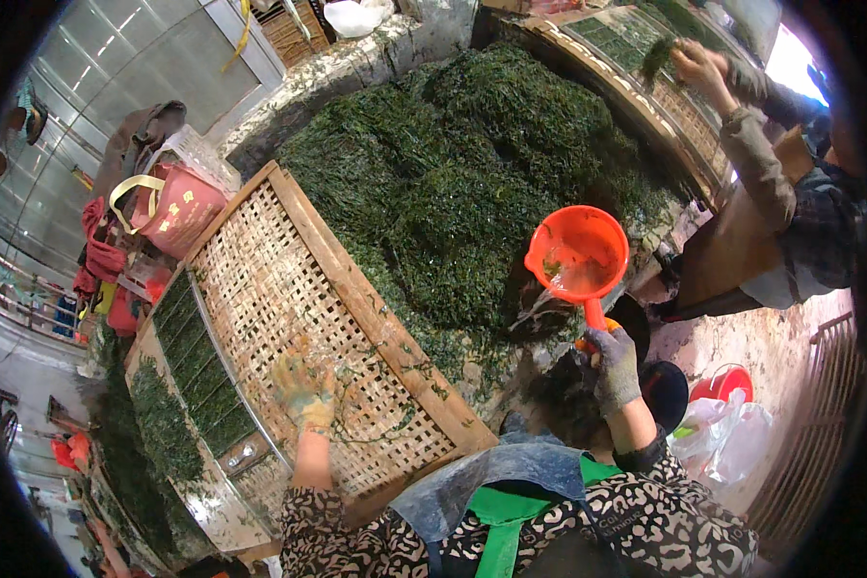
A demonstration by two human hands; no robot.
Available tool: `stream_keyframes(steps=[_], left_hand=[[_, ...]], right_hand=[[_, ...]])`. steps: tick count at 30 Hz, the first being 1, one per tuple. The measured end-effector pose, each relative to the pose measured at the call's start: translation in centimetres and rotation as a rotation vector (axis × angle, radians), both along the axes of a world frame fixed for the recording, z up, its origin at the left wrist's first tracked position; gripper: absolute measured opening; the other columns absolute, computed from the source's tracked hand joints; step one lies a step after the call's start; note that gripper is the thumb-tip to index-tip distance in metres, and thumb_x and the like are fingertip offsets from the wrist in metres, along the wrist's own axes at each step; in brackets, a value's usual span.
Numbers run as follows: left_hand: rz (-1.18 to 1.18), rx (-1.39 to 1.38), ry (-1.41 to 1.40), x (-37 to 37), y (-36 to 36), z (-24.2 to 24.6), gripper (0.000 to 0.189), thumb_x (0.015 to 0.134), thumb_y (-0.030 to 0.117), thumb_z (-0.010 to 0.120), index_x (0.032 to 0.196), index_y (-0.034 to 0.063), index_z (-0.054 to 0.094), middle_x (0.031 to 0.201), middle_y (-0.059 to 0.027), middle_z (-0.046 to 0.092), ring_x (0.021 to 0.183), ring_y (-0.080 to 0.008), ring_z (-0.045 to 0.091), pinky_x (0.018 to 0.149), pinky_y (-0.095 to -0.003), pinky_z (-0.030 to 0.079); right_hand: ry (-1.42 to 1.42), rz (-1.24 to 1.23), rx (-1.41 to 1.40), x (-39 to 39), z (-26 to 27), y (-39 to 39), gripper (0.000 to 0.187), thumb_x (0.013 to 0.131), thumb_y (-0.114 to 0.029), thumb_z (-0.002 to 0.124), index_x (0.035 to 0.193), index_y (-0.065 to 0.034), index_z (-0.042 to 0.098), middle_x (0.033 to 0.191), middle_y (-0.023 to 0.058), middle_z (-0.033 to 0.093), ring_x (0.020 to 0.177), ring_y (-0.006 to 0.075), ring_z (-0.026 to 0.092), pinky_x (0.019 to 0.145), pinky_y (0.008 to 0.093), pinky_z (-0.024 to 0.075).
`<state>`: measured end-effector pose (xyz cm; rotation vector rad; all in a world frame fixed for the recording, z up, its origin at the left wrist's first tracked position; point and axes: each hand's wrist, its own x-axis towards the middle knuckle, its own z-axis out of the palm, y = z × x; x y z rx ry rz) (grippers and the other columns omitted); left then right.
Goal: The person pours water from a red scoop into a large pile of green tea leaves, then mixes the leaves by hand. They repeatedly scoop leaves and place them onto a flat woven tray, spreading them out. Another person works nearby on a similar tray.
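My right hand [610, 361], in a grey glove with orange fingertips, is closed around the handle of a red plastic dipper [580, 253]. The dipper is tilted, and water runs over its lower left edge. My left hand [305, 390], in a stained yellowish glove, lies palm down on a woven bamboo screen [260, 253] in a wooden frame. The hand is somewhat blurred; whether its fingers pinch anything cannot be seen. Thin green strands are scattered on the screen around it. Beyond the frame rises a big heap of dark green seaweed-like strands [448, 195].
A divided frame filled with green strands [195, 361] lies left of the screen. A pink bag [180, 206] stands at its upper corner. At right, a person [773, 195] holds a green clump over another screen. Lower right are a red bucket [730, 383] and plastic bags [730, 437].
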<state>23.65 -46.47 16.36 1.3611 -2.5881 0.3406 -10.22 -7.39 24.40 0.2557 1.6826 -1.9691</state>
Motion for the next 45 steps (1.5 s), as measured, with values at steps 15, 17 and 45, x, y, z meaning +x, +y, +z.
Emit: stream_keyframes(steps=[15,17,45], left_hand=[[-0.109,0.095,0.199,-0.5,0.7,1.6,0.083,0.085,0.049,0.068,0.154,0.0203,0.032,0.150,-0.0175,0.035,0.140,-0.0440,0.032,0.113,-0.0599,0.028],[-0.137,0.068,0.242,-0.8,0.5,2.1,0.081,0.085,0.049,0.067,0.152,0.0185,0.034,0.147,-0.0176,0.038,0.138,-0.0444,0.034,0.112,-0.0595,0.030],[-0.124,0.103,0.231,-1.2,-0.1,2.0,0.077,0.087,0.056,0.063,0.142,0.0052,0.047,0.142,-0.0238,0.041,0.135,-0.0485,0.037,0.110,-0.0608,0.033]], right_hand=[[0.230,0.622,-0.049,-13.1,4.3,-34.2,0.017,0.087,-0.021,0.064,0.097,-0.0082,0.059,0.068,0.0025,0.060,0.051,0.0107,0.051,0.042,0.0260,0.0369],[0.214,0.551,-0.119,-16.2,2.7,-41.3,0.025,0.088,-0.018,0.065,0.109,-0.0065,0.059,0.071,0.0054,0.064,0.046,0.0133,0.050,0.041,0.0285,0.0387],[0.059,0.518,-0.072,-23.1,1.4,-57.5,0.017,0.095,-0.026,0.061,0.096,-0.0088,0.061,0.070,0.0097,0.066,0.046,0.0159,0.055,0.036,0.0327,0.0378]])
